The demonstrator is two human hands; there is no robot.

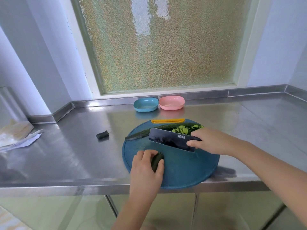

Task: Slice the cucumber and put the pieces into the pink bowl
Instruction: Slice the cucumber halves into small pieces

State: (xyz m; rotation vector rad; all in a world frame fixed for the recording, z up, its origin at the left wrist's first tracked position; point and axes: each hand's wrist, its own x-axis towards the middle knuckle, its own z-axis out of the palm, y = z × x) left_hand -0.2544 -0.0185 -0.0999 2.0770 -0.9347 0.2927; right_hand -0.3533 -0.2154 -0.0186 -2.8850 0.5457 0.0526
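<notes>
1. From where I stand this looks like the slicing step, well along but not finished: a heap of pale slices [184, 129] lies at the far right of the round cutting board [182, 171], touching a long uncut cucumber half [144, 133] along the board's far edge
2. The left hand [146, 165] curls its fingers and thumb round a short cucumber piece [157, 161] and pins it to the near left of the board; only its dark end shows past the fingertips
3. The right hand [209, 141] is wrapped round the handle of the cleaver [167, 139], whose blade hangs tilted above the board, apart from the short piece and to its right
4. The next move, I reckon, calls for bringing the blade down just beside the left fingertips, knuckles tucked back
5. The pink bowl [172, 102] sits at the back of the steel counter [66, 155], beside a blue bowl [145, 105], with no cucumber visible inside
</notes>
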